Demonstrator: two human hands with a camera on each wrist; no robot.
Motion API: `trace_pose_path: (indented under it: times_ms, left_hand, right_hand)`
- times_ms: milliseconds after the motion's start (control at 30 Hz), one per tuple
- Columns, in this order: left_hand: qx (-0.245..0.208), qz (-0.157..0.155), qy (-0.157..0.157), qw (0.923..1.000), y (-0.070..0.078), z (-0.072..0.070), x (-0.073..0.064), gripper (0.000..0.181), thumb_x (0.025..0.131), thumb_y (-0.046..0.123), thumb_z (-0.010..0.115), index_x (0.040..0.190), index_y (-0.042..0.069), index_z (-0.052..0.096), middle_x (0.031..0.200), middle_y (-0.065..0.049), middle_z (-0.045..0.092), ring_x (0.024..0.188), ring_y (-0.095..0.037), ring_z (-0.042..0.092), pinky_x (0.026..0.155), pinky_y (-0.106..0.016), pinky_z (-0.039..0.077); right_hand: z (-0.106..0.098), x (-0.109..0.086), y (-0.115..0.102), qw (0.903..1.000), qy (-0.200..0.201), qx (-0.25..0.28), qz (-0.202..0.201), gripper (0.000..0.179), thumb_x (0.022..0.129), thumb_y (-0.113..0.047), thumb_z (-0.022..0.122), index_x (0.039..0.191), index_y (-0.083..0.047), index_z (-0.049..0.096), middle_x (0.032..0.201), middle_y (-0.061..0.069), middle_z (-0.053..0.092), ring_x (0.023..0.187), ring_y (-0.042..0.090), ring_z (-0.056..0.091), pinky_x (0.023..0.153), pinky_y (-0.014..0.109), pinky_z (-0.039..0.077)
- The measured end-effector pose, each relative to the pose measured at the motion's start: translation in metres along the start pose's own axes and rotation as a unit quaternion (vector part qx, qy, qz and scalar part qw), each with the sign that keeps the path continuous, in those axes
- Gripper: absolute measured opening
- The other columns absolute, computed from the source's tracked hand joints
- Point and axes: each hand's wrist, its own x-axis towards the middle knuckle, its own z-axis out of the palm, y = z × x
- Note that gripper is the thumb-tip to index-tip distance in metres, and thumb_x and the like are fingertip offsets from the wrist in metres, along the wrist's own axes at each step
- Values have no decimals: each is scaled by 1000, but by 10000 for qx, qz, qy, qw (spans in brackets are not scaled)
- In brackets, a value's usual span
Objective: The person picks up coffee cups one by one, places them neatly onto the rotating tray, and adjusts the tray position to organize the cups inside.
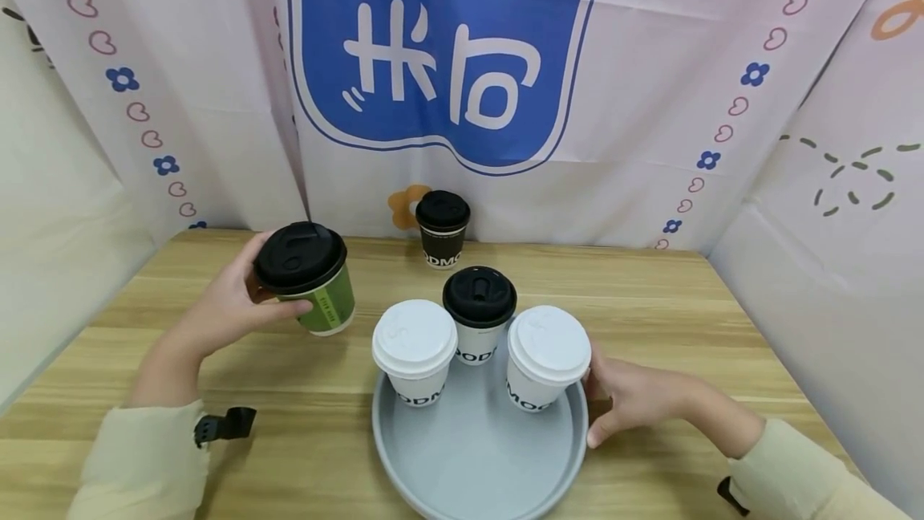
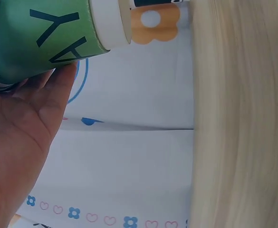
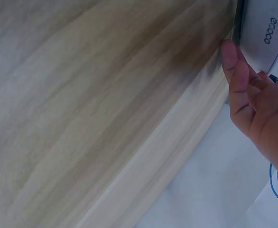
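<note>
My left hand (image 1: 234, 299) grips a green paper cup (image 1: 328, 303) with a black lid, thumb across its front. In the left wrist view the base of the green cup (image 2: 111, 23) is off the wooden tabletop. My right hand (image 1: 638, 396) rests against the right side of a round grey tray (image 1: 480, 456), thumb and fingers spread along its outer wall. In the right wrist view the fingertips touch the tray's side (image 3: 262, 35), by its lettering. At the tray's far part stand two white-lidded cups (image 1: 415, 343) (image 1: 549, 347) and a black-lidded white cup (image 1: 478, 315).
A small black cup (image 1: 443, 231) with a black lid stands at the back of the wooden table (image 1: 289, 440). Behind it hangs a white cloth (image 1: 650, 62) with a blue printed emblem. Pale cloth walls flank the table on both sides.
</note>
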Motion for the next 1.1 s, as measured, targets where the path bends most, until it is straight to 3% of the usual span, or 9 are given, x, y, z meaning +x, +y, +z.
trace_pose_path:
  times_ms: [100,333,600,1100]
  left_hand:
    - [-4,77,-28,10000,4,-1,-2,82,82,-8,75,148,17,34,130,11,56,112,1,59,87,-14,53]
    - [-140,396,-168,9990,10,-1,-12,84,79,-15,73,148,10,33,133,6,54,115,0,59,89,-14,54]
    - [-500,850,-438,9942,16,-3,-23,88,75,-22,71,149,3,32,134,5,55,117,-1,59,90,-15,54]
    - [-716,1261,-741,9866,30,0,-33,93,70,-25,71,150,-3,29,139,-1,53,121,-6,58,95,-15,52]
  right_hand:
    - [2,1,2,10000,56,11,-8,126,79,-26,83,150,0,-17,147,35,33,132,13,49,110,33,45]
    - [5,0,0,9987,266,-228,373,121,74,-33,86,151,3,0,149,30,36,130,18,52,110,29,46]
    - [6,0,-4,9990,220,-217,337,120,76,-32,85,151,2,-2,147,30,37,126,18,56,108,31,48]
    - [7,-2,-4,9981,278,-452,326,117,76,-34,84,150,3,2,142,27,43,120,20,59,104,31,51]
